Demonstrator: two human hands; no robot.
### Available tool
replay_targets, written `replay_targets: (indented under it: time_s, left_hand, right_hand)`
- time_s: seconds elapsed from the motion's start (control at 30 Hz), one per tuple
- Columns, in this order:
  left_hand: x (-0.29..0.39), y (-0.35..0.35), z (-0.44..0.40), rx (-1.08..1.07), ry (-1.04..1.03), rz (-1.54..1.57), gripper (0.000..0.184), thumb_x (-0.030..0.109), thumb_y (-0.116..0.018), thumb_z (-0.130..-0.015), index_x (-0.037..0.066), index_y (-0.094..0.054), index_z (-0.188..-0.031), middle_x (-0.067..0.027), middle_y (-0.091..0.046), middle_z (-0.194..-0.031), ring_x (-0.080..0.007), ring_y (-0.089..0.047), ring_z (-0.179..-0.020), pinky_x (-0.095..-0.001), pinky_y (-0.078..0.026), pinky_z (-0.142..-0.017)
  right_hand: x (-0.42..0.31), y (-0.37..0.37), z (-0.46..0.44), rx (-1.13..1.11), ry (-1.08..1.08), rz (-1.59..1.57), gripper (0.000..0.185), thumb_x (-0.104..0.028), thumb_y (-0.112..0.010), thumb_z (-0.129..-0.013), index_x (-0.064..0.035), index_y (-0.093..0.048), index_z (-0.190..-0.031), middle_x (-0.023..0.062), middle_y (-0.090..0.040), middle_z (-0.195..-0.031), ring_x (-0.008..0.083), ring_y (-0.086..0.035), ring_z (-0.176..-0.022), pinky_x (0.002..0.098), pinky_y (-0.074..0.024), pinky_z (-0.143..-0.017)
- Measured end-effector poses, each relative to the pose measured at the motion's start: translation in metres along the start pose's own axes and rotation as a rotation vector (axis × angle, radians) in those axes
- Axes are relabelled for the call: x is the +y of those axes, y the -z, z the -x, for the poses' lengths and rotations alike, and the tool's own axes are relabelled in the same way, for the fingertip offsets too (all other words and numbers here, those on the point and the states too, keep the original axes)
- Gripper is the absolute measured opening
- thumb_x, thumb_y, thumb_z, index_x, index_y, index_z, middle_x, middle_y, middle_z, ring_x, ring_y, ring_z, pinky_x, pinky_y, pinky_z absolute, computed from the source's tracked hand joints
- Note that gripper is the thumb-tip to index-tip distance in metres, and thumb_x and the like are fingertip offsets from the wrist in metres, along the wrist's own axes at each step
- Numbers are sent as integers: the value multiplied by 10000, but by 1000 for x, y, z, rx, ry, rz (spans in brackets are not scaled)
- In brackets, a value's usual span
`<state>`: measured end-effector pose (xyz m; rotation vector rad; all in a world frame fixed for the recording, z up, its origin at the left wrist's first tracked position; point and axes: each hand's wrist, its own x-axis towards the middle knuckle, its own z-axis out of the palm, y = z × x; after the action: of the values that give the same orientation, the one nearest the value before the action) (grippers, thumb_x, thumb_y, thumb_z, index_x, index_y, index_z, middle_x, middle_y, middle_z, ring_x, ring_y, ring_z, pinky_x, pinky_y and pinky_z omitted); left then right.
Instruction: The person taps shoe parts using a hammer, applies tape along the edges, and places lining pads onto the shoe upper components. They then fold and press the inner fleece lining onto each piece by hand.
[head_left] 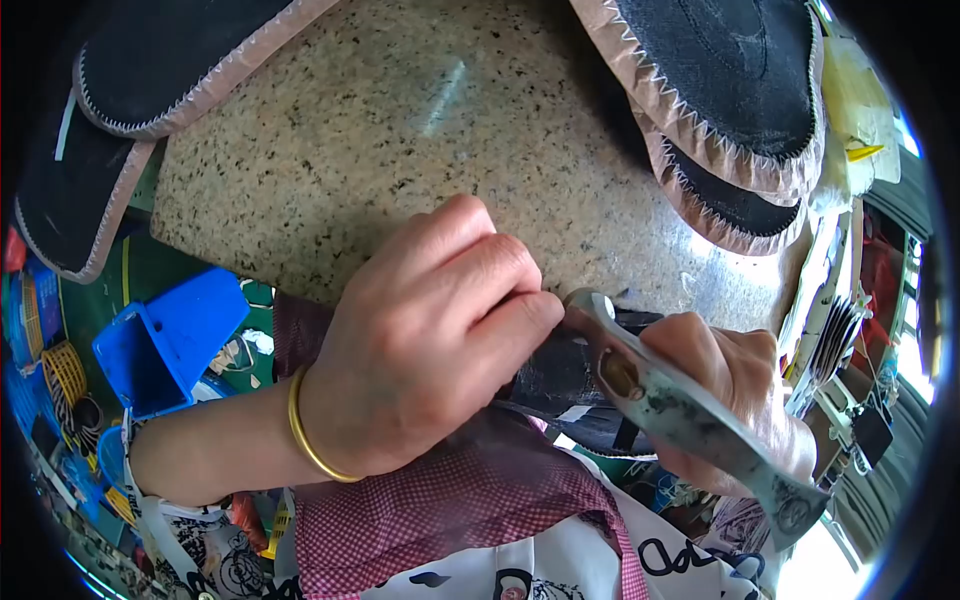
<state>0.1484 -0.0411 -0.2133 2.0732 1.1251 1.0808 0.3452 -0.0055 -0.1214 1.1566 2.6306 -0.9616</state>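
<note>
My left hand (440, 330), with a gold bangle (305, 430) at the wrist, is closed at the near edge of the stone slab (400, 150). What its fingers hold, if anything, is hidden beneath them. My right hand (730, 400) is wrapped round a hammer, its grip mostly hidden. The long worn metal head of the hammer (700, 425) slants across in front of that hand, one end close to my left fingertips. Dark leather-like material (560, 380) shows below and between both hands; its full shape is covered.
Black sole-shaped pieces with brown, zigzag-stitched rims lie on the slab's right (730, 80) and left (180, 60), some overlapping. A blue bin (170, 340) stands lower left. A checked apron (450, 510) covers my lap. Yellowish plastic bags (860, 110) sit at far right.
</note>
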Motion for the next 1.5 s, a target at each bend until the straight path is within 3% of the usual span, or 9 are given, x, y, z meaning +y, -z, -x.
replay_targets:
  time_s: [0.1, 0.33, 0.43, 0.57, 0.77, 0.93, 1.23, 1.37, 1.5]
  left_hand:
    - [2, -3, 3, 41, 15, -8, 214, -2, -700, -607, -18, -627, -807, -70, -559, -758, -222, -512, -675, -299, -424, -553]
    - [8, 0, 0, -33, 26, -87, 217, -7, -685, -630, -30, -616, -835, -81, -563, -800, -229, -512, -678, -311, -421, -560]
    - [5, -4, 5, 32, -109, -169, 186, 34, -689, -654, -11, -630, -824, -68, -565, -804, -216, -508, -676, -312, -406, -568]
    - [2, -1, 9, 48, 15, -140, 188, 96, -696, -651, 12, -642, -810, -30, -570, -777, -207, -505, -672, -306, -394, -592]
    - [10, 0, 10, 30, -82, -217, 200, 103, -700, -654, 34, -655, -836, -22, -571, -779, -200, -496, -695, -328, -382, -633]
    - [6, -1, 16, 80, 69, -182, 264, 126, -738, -595, 81, -679, -848, 22, -578, -794, -195, -490, -729, -329, -357, -683]
    - [8, 1, 18, 47, -105, -379, 298, 157, -692, -608, 72, -699, -893, 20, -599, -827, -182, -473, -748, -358, -347, -712]
    - [7, -7, 24, 132, 86, -234, 283, 198, -709, -613, 85, -690, -871, 25, -590, -815, -190, -479, -746, -362, -350, -711]
    - [12, -5, 23, 110, 18, -300, 266, 175, -697, -606, 65, -688, -849, 11, -595, -814, -192, -475, -745, -356, -353, -708]
  right_hand:
    - [-6, -2, -1, 58, -37, 81, 218, -132, -683, -732, -55, -483, -774, 37, -501, -578, 190, -580, -476, 321, -440, -391]
    - [-6, -8, 2, 154, -61, 48, 211, -103, -699, -754, -8, -534, -844, 78, -529, -593, 233, -568, -436, 322, -424, -393]
    - [-2, -6, 3, 104, 23, 93, 230, -117, -721, -749, -10, -539, -843, 72, -538, -603, 227, -571, -439, 316, -429, -395]
    - [-7, -7, 0, 82, -33, 63, 212, -75, -717, -738, 1, -559, -857, 82, -543, -646, 218, -575, -450, 308, -424, -392]
    - [-2, -7, -1, 90, 31, 83, 240, -88, -728, -738, -6, -536, -856, 72, -546, -602, 232, -581, -445, 322, -430, -406]
    - [-4, -8, 0, 95, -28, 19, 243, -83, -725, -731, 7, -547, -869, 82, -546, -647, 220, -574, -443, 316, -425, -398]
    - [-2, -3, -5, 30, 3, -13, 244, -113, -732, -740, -10, -526, -821, 74, -538, -561, 238, -582, -442, 320, -431, -400]
    - [-3, -4, -4, 48, 28, 60, 252, -98, -725, -740, 1, -513, -833, 80, -536, -566, 239, -580, -435, 317, -422, -390]
    - [-2, -7, -4, 106, 68, 56, 248, -83, -704, -728, 1, -511, -859, 89, -534, -579, 234, -573, -428, 318, -416, -383]
